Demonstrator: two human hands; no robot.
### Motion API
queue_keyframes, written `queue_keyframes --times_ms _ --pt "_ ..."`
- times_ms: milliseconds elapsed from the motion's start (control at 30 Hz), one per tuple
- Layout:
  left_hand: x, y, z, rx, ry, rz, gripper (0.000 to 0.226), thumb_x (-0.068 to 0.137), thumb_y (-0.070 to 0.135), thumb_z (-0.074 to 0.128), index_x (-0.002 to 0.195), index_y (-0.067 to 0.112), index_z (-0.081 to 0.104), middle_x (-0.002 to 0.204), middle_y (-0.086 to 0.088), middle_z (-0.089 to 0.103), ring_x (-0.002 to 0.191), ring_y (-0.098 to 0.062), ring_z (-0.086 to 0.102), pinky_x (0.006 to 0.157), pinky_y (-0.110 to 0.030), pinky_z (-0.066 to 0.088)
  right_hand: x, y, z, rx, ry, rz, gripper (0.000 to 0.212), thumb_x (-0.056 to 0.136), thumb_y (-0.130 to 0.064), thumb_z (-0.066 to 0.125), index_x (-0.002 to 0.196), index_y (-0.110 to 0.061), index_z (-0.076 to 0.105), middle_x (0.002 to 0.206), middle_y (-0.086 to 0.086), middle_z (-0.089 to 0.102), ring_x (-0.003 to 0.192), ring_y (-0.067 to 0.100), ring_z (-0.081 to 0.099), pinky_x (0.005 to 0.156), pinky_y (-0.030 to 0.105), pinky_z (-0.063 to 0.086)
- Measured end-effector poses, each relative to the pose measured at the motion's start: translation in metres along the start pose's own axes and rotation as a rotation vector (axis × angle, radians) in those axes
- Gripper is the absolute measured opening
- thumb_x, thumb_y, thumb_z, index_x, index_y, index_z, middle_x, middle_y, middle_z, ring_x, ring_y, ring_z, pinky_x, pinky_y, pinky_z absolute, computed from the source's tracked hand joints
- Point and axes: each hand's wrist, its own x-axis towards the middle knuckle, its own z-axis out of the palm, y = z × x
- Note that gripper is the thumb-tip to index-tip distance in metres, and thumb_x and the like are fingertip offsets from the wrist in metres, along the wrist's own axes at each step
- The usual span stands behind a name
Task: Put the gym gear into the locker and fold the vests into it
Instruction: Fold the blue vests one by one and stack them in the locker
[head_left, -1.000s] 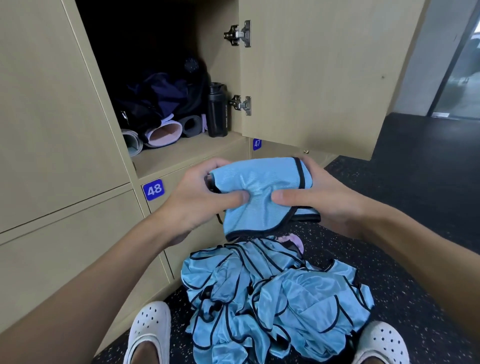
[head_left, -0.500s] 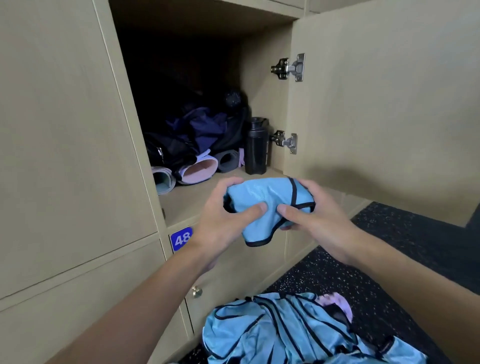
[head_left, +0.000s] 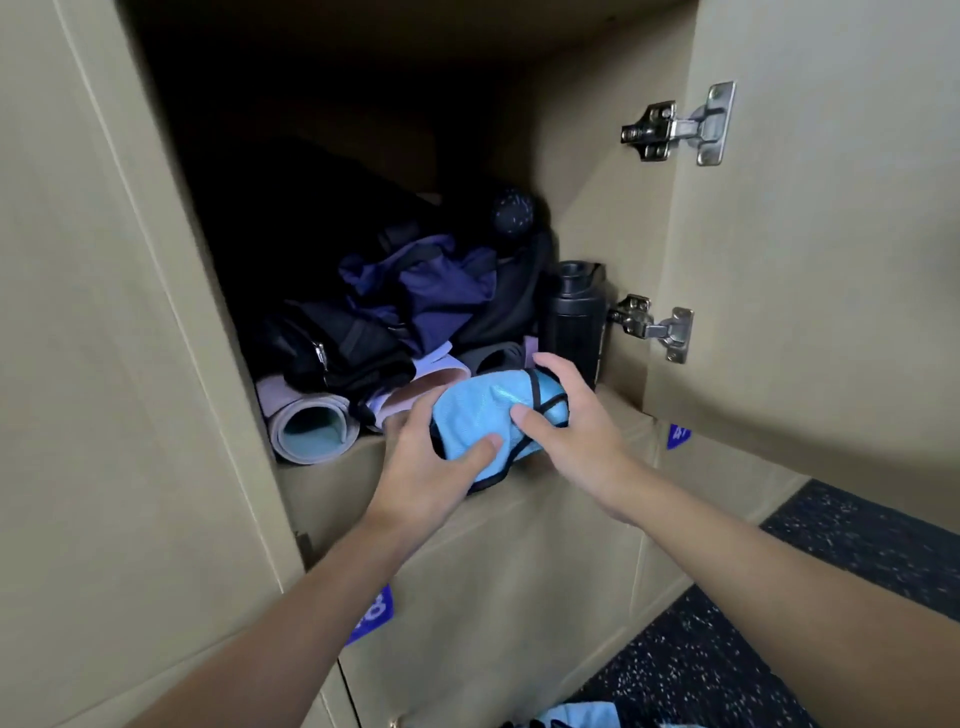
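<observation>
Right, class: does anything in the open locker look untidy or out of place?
The dark clothes are heaped unfolded over the rolled mats, unlike the folded blue vest at the front of the shelf. Nothing looks spilled or damaged.

The folded vest is light blue with black piping along its edges. The locker is plain beige, shadowed dark inside, and its door is the same beige with silver hinges. At the shelf's right edge the bottle is black. At the left edge the rolled mat is pale pink outside and teal inside. A garment is dark purple and lies over a black bag. The number tag is blue with white digits. The floor is black, flecked white.
</observation>
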Motion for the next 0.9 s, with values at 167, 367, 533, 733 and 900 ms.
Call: queue_keyframes --times_ms 167,367,533,733,900 --pt "0.037 -0.029 0.019 0.293 0.058 0.062 0.055 0.089 0.026 0.070 0.139 0.032 0.050 0.133 0.006 0.026 0.118 -0.004 0.032 0.094 -0.007 0.026 0.043 0.045 0.015 -0.217 0.084 0.010 0.046 0.096 -0.029 0.061 0.138 -0.037 0.047 0.129 0.001 0.045 0.112 0.012 0.049 0.106 0.032 0.041" --pt "0.061 -0.044 0.033 0.495 0.145 0.329 0.035 0.086 0.014 0.072 0.121 0.013 0.069 0.138 0.000 0.038 0.127 -0.020 0.041 0.110 -0.033 0.035 0.049 0.066 0.026 -0.624 0.330 -0.109 0.044 0.090 -0.038 0.064 0.134 -0.036 0.056 0.125 -0.002 0.037 0.114 0.021 0.043 0.100 0.039 0.040" --pt "0.062 -0.043 0.032 0.524 0.117 0.281 0.044 0.087 0.022 0.072 0.129 0.013 0.064 0.139 0.002 0.043 0.129 -0.019 0.041 0.111 -0.029 0.032 0.049 0.071 0.027 -0.743 0.453 -0.304 0.036 0.082 -0.036 0.071 0.117 -0.028 0.069 0.126 0.000 0.045 0.112 0.022 0.039 0.093 0.040 0.030" --pt "0.055 -0.039 0.031 0.769 0.070 0.194 0.062 0.087 0.049 0.062 0.145 0.037 0.045 0.151 0.012 0.034 0.137 -0.016 0.029 0.111 -0.035 0.026 0.057 0.076 0.022 -0.586 0.229 -0.153 0.044 0.093 -0.037 0.063 0.135 -0.022 0.060 0.130 -0.007 0.044 0.111 0.017 0.053 0.089 0.035 0.049" --pt "0.049 -0.040 0.024 0.866 -0.084 0.101 0.068 0.095 0.055 0.046 0.154 0.047 0.014 0.165 0.014 0.010 0.149 -0.017 0.012 0.119 -0.039 0.013 0.057 0.071 0.023 -0.560 0.246 -0.078 0.044 0.094 -0.037 0.062 0.136 -0.027 0.058 0.127 -0.010 0.049 0.108 0.018 0.057 0.090 0.037 0.049"
